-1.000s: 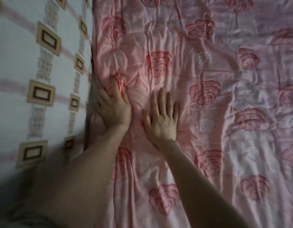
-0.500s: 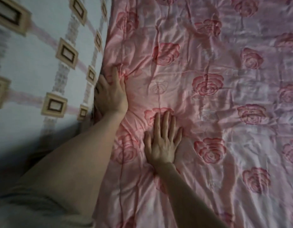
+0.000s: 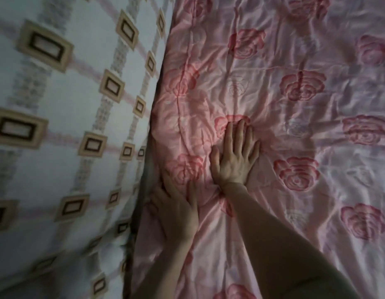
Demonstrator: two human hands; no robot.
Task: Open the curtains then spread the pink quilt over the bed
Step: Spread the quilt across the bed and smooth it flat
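The pink quilt [image 3: 295, 130], shiny with red rose prints, lies spread across the bed and fills the right two thirds of the view. My right hand [image 3: 234, 156] lies flat on it, palm down, fingers apart, holding nothing. My left hand [image 3: 176, 210] rests lower and to the left, pressed flat on the quilt's left edge near the wall, with wrinkles around it. Its fingertips look blurred. No curtains are in view.
A wall [image 3: 64, 126] with white tiles and beige framed rectangles runs along the bed's left side. A dark narrow gap [image 3: 144, 182] separates wall and quilt edge. The quilt stretches on to the right and far side.
My left hand has slid down along the quilt's left edge toward me, from above my right hand to below it. My right hand stayed pressed flat on the quilt.
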